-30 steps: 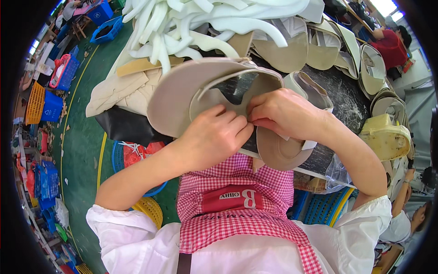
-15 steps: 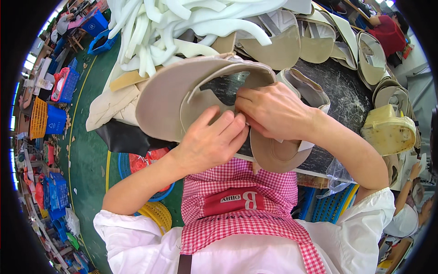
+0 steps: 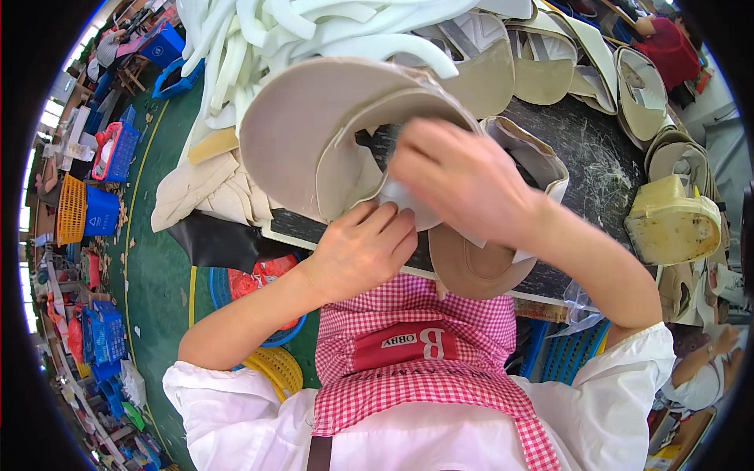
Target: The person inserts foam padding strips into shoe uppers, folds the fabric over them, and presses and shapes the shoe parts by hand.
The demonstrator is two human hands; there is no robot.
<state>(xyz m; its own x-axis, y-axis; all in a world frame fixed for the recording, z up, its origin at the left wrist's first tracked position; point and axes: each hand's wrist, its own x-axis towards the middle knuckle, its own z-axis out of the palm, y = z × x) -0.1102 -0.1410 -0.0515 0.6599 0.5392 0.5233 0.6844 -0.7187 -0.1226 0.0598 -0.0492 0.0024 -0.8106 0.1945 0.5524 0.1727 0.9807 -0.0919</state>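
Note:
A beige sun visor (image 3: 298, 118) with a wide brim is held up over the dark table, brim to the left and band curving round to the right. My left hand (image 3: 365, 243) is closed, its bent fingers pinching the band's lower near edge, where a whitish piece shows. Smeared by motion, my right hand (image 3: 463, 177) is over the band's right part; its fingers are too blurred to read. Just below it lies a second beige visor (image 3: 481, 267) on the table's front edge, partly covered by my right hand and wrist.
White foam strips (image 3: 314, 23) are heaped at the far left of the scratched black table (image 3: 593, 161). More visors (image 3: 550, 71) line its far side. A yellowed plastic container (image 3: 675, 224) stands at right, cream fabric pieces (image 3: 208, 188) at left. Blue baskets (image 3: 573, 353) sit below; people work beyond.
The visor has tipped, its brim rising away from me. My right hand has moved up and apart from my left hand, which has shifted slightly down and left. The whitish piece has come into view.

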